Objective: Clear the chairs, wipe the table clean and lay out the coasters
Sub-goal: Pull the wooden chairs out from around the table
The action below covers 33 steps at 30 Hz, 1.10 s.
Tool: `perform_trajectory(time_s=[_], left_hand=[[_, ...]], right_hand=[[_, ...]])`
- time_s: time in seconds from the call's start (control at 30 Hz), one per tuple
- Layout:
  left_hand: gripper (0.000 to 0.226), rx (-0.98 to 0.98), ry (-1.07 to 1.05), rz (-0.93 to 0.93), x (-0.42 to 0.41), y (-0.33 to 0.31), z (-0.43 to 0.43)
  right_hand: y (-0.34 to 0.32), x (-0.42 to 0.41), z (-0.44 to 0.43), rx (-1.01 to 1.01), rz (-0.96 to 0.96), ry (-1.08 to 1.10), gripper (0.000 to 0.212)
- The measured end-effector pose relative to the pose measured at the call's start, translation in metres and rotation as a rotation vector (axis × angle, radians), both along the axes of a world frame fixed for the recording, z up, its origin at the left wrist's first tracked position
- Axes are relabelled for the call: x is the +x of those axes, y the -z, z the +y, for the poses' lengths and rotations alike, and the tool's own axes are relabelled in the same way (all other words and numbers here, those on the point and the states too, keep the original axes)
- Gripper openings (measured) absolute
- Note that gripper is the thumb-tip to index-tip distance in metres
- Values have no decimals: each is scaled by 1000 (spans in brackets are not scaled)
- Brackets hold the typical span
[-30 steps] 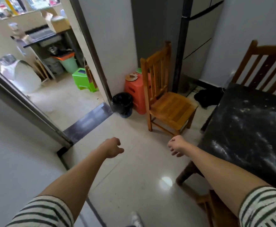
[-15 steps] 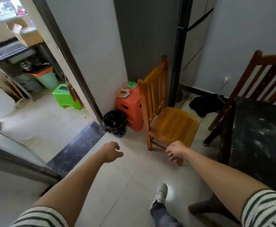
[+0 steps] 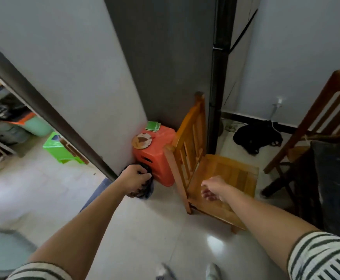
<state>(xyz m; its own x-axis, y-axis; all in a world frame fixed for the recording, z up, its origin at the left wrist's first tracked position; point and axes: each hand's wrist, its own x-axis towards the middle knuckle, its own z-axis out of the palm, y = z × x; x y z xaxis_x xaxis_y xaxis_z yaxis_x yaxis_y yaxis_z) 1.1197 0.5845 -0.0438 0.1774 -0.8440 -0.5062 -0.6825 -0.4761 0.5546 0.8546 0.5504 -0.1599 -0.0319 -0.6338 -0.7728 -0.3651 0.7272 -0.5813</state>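
Observation:
A light wooden chair (image 3: 225,174) with a bare seat stands by the dark pillar. An orange plastic stool (image 3: 157,156) sits left of it in the corner. On the stool lie a round wooden coaster (image 3: 141,140) and a small stack of green square coasters (image 3: 153,126). My left hand (image 3: 135,177) hangs loosely curled in front of the black bin (image 3: 147,187) and holds nothing. Over the front of the chair seat my right hand (image 3: 213,189) is relaxed and empty. The dark table (image 3: 338,178) shows at the right edge.
A darker wooden chair (image 3: 314,126) stands behind the table at the right. A black bag (image 3: 256,138) and a white cable lie on the floor by the far wall. Through the doorway at the left are a green stool (image 3: 62,148) and bins.
I have walked closer to the corner; the stool, bin and light chair are nearer and larger. Both hands stay empty, the left now over the bin, the right over the chair seat.

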Motion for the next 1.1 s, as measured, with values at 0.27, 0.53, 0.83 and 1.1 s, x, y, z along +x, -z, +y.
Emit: perform_trajectory(time_s=[0.27, 0.53, 0.83, 1.1], left_hand=[[26, -15, 114, 139, -1, 11, -161], [28, 44, 321, 260, -34, 34, -290], [31, 184, 450, 343, -80, 56, -327], [55, 205, 490, 238, -99, 68, -323]], right_hand=[[46, 38, -46, 232, -167, 356, 15], [68, 112, -84, 440, -461, 788, 25], [78, 138, -100, 457, -889, 1479, 28], [72, 139, -86, 421, -907, 1481, 21]])
